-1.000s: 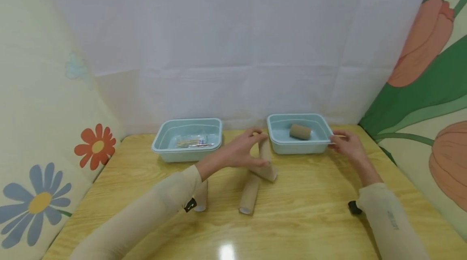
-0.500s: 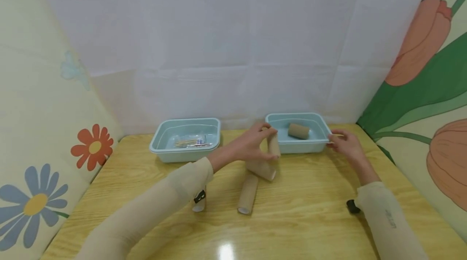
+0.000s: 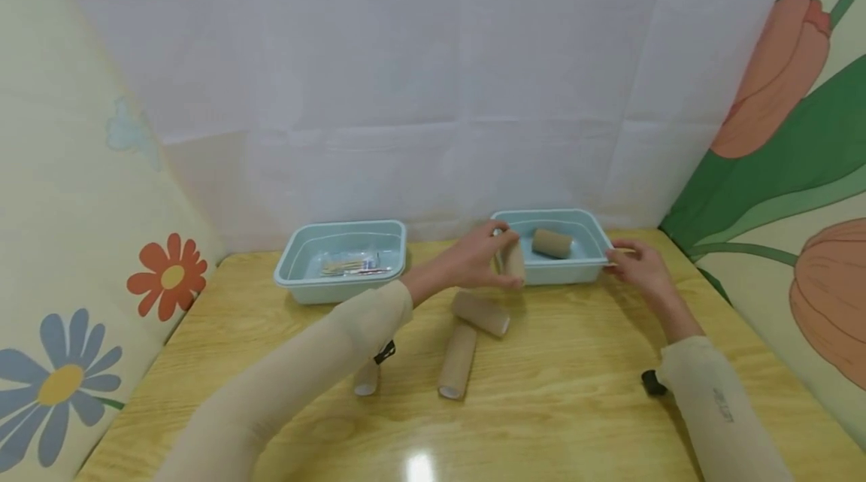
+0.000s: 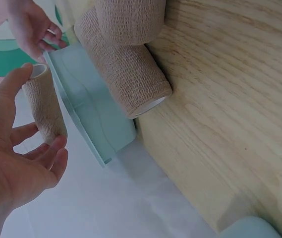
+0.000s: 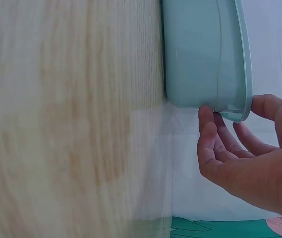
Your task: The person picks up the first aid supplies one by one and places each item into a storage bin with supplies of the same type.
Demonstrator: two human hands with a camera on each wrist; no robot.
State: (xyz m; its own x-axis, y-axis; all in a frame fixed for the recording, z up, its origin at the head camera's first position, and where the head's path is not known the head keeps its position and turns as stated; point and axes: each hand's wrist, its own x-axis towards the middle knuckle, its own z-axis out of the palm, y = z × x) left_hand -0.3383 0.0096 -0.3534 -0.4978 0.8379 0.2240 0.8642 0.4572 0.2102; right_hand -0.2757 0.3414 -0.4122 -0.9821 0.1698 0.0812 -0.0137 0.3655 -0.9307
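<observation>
My left hand (image 3: 476, 260) pinches a tan crepe bandage roll (image 3: 513, 264) by its two ends, thumb and fingers apart along its length. The roll stands tilted at the near left corner of the right light-blue tub (image 3: 568, 274), above the table. In the left wrist view the roll's wrinkled cloth (image 4: 46, 106) and pale core show. Inside that tub lies another bandage roll (image 3: 551, 243). My right hand (image 3: 643, 268) grips the tub's right end, thumb at the rim and fingers beneath it in the right wrist view.
On the wooden table (image 3: 555, 392) lie more bandage rolls: one crosswise (image 3: 480, 314), one lengthwise roll (image 3: 458, 362), and one roll (image 3: 367, 379) partly under my left sleeve. A left blue tub (image 3: 352, 289) holds a clear packet of thin sticks (image 3: 352, 264). White sheeting hangs behind.
My left hand has lifted the bandage roll from beside the crosswise roll and carried it right, to the right tub's near left corner. My right hand stays at the tub's end.
</observation>
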